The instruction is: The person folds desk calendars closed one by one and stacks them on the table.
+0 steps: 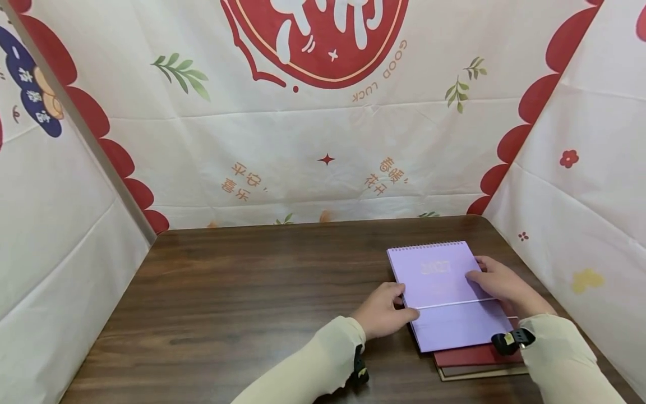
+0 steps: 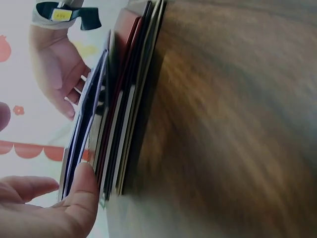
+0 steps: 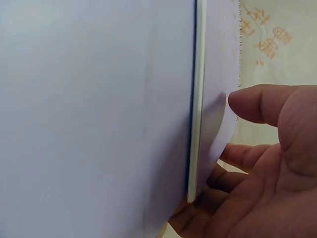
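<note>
A purple spiral-bound desk calendar [image 1: 439, 286] lies over a stack of books at the table's right side, gold print on its cover and a white band across it. My left hand [image 1: 381, 315] pinches its left edge, thumb on top. At the opposite edge, my right hand [image 1: 507, 285] grips it with the thumb on the cover and the fingers beneath. Under the calendar, a dark red book [image 1: 479, 357] sticks out toward the front. The left wrist view shows several books [image 2: 124, 94] stacked below, and a gap between parts of the calendar.
The dark wooden table [image 1: 227, 308] extends to the left of the stack. White printed cloth [image 1: 303, 134] hangs behind it, with more cloth along the left and right sides. The right-hand cloth [image 1: 580, 224] is close to my right arm.
</note>
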### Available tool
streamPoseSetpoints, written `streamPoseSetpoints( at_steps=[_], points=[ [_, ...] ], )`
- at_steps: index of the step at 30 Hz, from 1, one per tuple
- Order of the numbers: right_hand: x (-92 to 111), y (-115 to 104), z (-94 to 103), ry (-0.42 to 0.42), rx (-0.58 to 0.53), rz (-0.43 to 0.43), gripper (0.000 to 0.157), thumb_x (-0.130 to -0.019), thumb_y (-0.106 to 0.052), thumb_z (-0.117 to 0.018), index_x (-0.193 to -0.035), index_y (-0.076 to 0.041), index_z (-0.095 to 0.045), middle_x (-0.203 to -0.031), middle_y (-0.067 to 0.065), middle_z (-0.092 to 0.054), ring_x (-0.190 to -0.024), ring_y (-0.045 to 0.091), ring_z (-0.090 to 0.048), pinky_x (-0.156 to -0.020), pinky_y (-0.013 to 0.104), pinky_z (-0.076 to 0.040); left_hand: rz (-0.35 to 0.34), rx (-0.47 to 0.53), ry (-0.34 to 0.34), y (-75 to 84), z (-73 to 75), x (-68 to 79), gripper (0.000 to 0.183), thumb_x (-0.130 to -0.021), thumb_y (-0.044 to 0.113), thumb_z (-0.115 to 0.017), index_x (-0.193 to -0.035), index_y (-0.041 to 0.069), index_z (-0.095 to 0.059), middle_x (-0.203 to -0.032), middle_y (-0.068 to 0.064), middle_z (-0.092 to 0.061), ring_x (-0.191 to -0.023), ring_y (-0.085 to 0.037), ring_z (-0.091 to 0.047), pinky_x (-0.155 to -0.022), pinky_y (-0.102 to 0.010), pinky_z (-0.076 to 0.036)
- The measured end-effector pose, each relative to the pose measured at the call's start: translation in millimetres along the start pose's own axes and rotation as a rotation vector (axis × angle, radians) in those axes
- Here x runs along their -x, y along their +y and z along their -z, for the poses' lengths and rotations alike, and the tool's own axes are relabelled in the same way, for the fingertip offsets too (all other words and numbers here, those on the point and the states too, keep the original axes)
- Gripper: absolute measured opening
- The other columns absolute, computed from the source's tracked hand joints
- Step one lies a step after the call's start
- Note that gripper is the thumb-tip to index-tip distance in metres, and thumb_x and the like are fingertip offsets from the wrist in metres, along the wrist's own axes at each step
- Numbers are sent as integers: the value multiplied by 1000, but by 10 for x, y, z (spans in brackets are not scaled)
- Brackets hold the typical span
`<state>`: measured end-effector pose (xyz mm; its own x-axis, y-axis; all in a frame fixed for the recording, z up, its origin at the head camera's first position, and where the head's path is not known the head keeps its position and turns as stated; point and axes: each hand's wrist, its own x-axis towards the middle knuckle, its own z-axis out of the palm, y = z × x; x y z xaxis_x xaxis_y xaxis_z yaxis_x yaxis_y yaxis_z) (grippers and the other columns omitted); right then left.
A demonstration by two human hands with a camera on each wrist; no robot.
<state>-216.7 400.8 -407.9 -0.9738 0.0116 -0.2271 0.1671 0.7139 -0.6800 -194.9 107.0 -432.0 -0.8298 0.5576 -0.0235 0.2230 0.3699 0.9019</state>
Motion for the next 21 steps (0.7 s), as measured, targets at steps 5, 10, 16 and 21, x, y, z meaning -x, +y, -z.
streamPoseSetpoints(
  at_steps=[5,10,16,21],
  points=[
    [32,32,53,22,26,-35,72,-94,-32,-47,-134,19,-17,-131,42,-26,-118,51,-31,-92,60,-30,-1,-12,-10,27,-134,-30,67,-81,40,-64,-135,6,-44,-139,1,-38,-112,-5,-46,-90,-22,-39],
    [68,65,99,29,95,-40,76,-92,-38,-49,-132,20,-21,-127,43,-29,-114,52,-33,-90,60,-30,-2,-32,-23,30,-250,-42,68,-81,41,-64,-136,7,-44,-144,-1,-33,-127,-11,-34,-99,-26,-33],
    [94,134,173,-6,118,-79,85,-92,-48,-45,-134,20,-15,-131,45,-21,-118,57,-26,-91,63,-27,-13,-21,-59,26,-346,-32,67,-81,40,-64,-138,14,-42,-147,2,-26,-131,-12,-29,-100,-29,-32],
    [121,190,187,-23,100,-120,92,-91,-55,-42,-136,19,-11,-134,44,-15,-121,58,-20,-91,65,-25,13,-45,-74,34,-385,-33,62,-80,43,-63,-136,26,-45,-148,-1,-25,-130,-16,-30,-99,-33,-34]
  ],
)
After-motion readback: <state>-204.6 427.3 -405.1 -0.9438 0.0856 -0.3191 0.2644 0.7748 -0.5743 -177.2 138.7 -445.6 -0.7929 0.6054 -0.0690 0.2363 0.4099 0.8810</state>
